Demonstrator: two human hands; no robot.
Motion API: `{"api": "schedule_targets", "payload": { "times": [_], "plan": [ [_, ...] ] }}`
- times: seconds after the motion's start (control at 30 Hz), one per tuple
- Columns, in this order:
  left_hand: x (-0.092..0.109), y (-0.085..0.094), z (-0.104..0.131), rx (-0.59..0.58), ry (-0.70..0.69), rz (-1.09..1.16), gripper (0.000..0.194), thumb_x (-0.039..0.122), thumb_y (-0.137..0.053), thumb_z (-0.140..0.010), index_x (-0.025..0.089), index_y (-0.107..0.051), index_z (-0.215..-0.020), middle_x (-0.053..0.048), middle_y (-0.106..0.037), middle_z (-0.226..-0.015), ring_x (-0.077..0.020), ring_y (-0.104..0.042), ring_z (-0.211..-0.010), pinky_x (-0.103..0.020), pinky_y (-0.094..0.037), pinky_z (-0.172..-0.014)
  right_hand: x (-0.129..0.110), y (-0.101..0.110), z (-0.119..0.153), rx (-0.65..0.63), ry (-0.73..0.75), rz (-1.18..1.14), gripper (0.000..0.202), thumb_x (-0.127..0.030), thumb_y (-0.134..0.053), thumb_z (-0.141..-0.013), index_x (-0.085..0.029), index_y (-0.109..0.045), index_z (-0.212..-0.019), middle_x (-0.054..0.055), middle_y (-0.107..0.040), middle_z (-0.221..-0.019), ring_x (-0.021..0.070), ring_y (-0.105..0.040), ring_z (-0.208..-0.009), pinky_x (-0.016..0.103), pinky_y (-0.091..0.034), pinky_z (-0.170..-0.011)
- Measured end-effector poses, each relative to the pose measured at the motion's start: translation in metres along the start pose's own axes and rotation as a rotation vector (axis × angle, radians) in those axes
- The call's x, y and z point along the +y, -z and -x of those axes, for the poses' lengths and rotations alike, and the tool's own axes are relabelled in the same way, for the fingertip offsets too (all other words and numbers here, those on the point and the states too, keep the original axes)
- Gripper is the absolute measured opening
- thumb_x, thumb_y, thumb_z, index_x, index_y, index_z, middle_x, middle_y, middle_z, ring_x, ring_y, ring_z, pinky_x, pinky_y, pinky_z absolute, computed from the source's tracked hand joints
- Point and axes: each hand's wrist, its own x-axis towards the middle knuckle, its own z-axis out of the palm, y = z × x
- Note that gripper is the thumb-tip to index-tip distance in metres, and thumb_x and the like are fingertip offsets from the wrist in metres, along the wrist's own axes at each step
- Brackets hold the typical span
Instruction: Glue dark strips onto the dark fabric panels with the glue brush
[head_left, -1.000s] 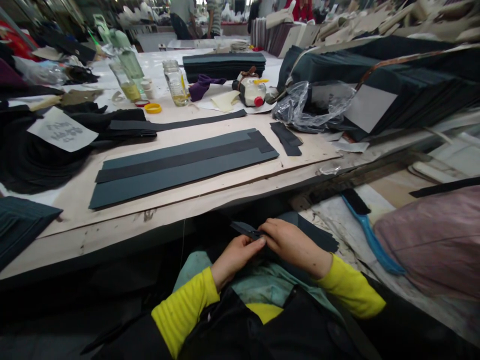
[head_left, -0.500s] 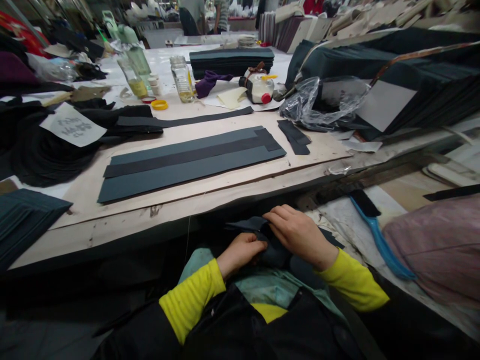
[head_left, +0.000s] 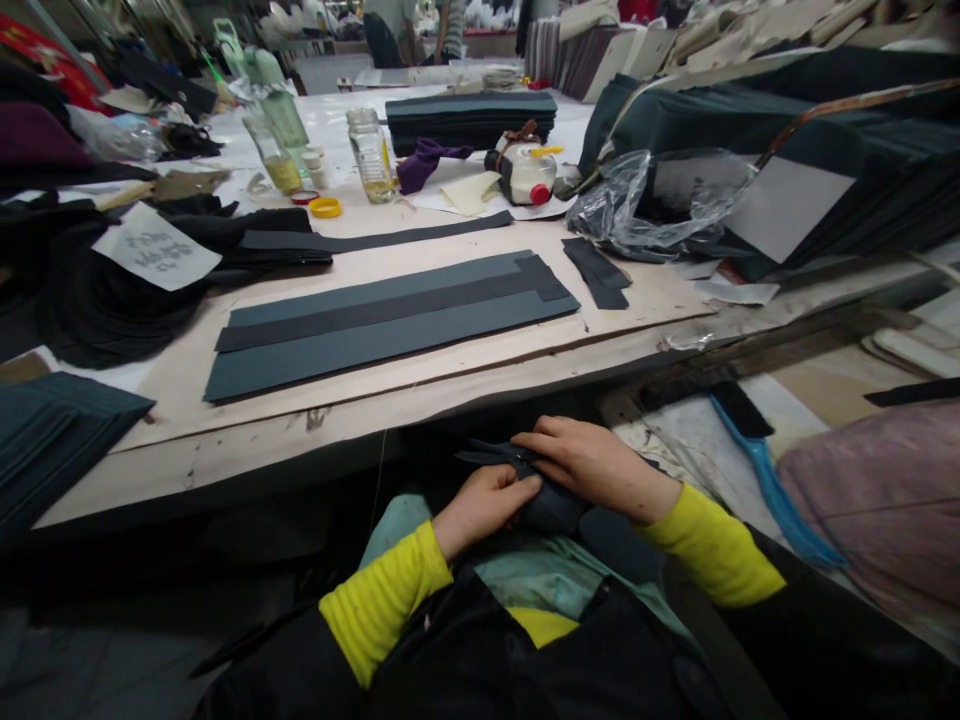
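Note:
Over my lap, below the table's front edge, both hands are on a dark blue-grey piece of sheet material point(head_left: 551, 505). My left hand point(head_left: 487, 508) pinches its near side, thumb on top. Across its far side lies my right hand point(head_left: 592, 462), its fingers bent over the material; the fingertips come close to my left thumb. Part of the piece is hidden under the hands. On the table in front lies a long dark green panel point(head_left: 315, 365) with a black strip point(head_left: 375, 312) along its middle and a short black crosspiece at its right end.
Short black strips point(head_left: 596, 272) lie right of the panel. Behind stand a glass jar point(head_left: 370, 160), a white bottle with a red cap point(head_left: 525, 170) and a plastic bag point(head_left: 652, 210). Dark stacked sheets point(head_left: 787, 140) fill the right. A blue-handled brush point(head_left: 772, 480) lies beside my right arm.
My right hand has shifted slightly left and flattened over the dark piece. Its raised far flap now lies lower. My left hand has hardly moved; the whole view has shifted a little.

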Motion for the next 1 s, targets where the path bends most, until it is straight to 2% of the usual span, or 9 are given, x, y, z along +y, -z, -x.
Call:
{"api": "schedule_targets", "payload": {
  "times": [0.1,0.23,0.33,0.43,0.53,0.7,0.8,0.9,1.0],
  "plan": [
    [0.003,0.012,0.012,0.095,-0.161,-0.178,0.036,0.044,-0.044,-0.080,0.015,-0.045,-0.060,0.003,-0.043,-0.056,-0.0082,-0.039,-0.053,-0.021,-0.031,-0.049,-0.002,-0.006,-0.003,-0.010,-0.034,0.056,0.021,-0.024,-0.046,-0.085,-0.016,-0.058,-0.100,0.005,-0.054,-0.083,0.0169,-0.052,-0.078,0.027,-0.041,-0.068],
    [0.004,0.033,0.030,0.432,-0.381,-0.485,0.018,0.030,-0.046,-0.083,0.015,-0.054,-0.076,-0.001,-0.055,-0.076,-0.0126,-0.050,-0.075,-0.025,-0.038,-0.070,-0.003,-0.016,-0.003,0.041,-0.063,0.071,0.020,-0.025,-0.044,-0.086,-0.016,-0.060,-0.095,0.005,-0.056,-0.081,0.0166,-0.053,-0.077,0.026,-0.040,-0.068],
    [-0.001,0.042,0.035,0.527,-0.399,-0.766,0.017,0.026,-0.046,-0.084,0.018,-0.054,-0.095,-0.003,-0.058,-0.096,-0.0173,-0.050,-0.090,-0.031,-0.037,-0.081,-0.002,-0.021,-0.002,0.062,-0.046,0.043,0.020,-0.025,-0.043,-0.086,-0.016,-0.060,-0.093,0.005,-0.057,-0.080,0.0161,-0.054,-0.077,0.026,-0.040,-0.068],
    [-0.003,0.041,0.032,0.519,-0.297,-0.998,0.022,0.031,-0.044,-0.085,0.021,-0.052,-0.104,-0.003,-0.057,-0.101,-0.0208,-0.050,-0.089,-0.035,-0.038,-0.075,-0.002,-0.023,-0.001,0.071,-0.017,-0.002,0.020,-0.025,-0.043,-0.086,-0.015,-0.060,-0.092,0.005,-0.057,-0.079,0.0160,-0.054,-0.077,0.026,-0.040,-0.069],
    [0.003,0.036,0.026,0.436,-0.326,-1.116,0.018,0.034,-0.045,-0.084,0.023,-0.054,-0.096,-0.002,-0.059,-0.096,-0.0220,-0.049,-0.089,-0.037,-0.037,-0.073,-0.001,-0.026,0.000,0.077,-0.011,-0.053,0.019,-0.024,-0.044,-0.085,-0.015,-0.060,-0.091,0.005,-0.058,-0.079,0.0163,-0.054,-0.077,0.026,-0.041,-0.069],
    [0.008,0.030,0.012,0.271,-0.462,-0.997,0.018,0.031,-0.046,-0.085,0.020,-0.054,-0.097,-0.002,-0.060,-0.096,-0.0174,-0.051,-0.091,-0.032,-0.039,-0.079,-0.002,-0.025,0.002,0.040,-0.073,-0.164,0.018,-0.021,-0.045,-0.083,-0.014,-0.059,-0.093,0.005,-0.059,-0.083,0.0173,-0.056,-0.080,0.028,-0.044,-0.072],
    [0.004,0.031,0.008,0.216,-0.475,-0.962,0.021,0.028,-0.044,-0.085,0.019,-0.054,-0.101,-0.003,-0.060,-0.094,-0.0177,-0.053,-0.089,-0.032,-0.040,-0.078,-0.002,-0.016,0.002,0.040,-0.083,-0.266,0.031,-0.018,-0.048,-0.080,-0.012,-0.050,-0.110,0.008,-0.057,-0.100,0.0173,-0.055,-0.090,0.029,-0.045,-0.079],
    [0.002,0.034,0.007,0.188,-0.495,-0.933,0.025,0.025,-0.044,-0.085,0.019,-0.053,-0.107,-0.005,-0.060,-0.100,-0.0191,-0.053,-0.094,-0.033,-0.041,-0.082,-0.001,-0.007,0.000,0.040,0.039,-0.285,0.055,-0.015,-0.046,-0.078,-0.017,-0.032,-0.131,0.010,-0.041,-0.127,0.0172,-0.046,-0.110,0.031,-0.041,-0.091],
    [0.001,0.036,0.007,0.154,-0.501,-0.899,0.025,0.023,-0.043,-0.084,0.019,-0.055,-0.106,-0.006,-0.059,-0.108,-0.0194,-0.052,-0.100,-0.033,-0.040,-0.086,-0.001,-0.003,-0.006,-0.060,0.210,-0.247,0.066,-0.008,-0.041,-0.075,-0.022,-0.022,-0.137,0.006,-0.022,-0.141,0.0168,-0.037,-0.120,0.032,-0.037,-0.096]
  ]
}}
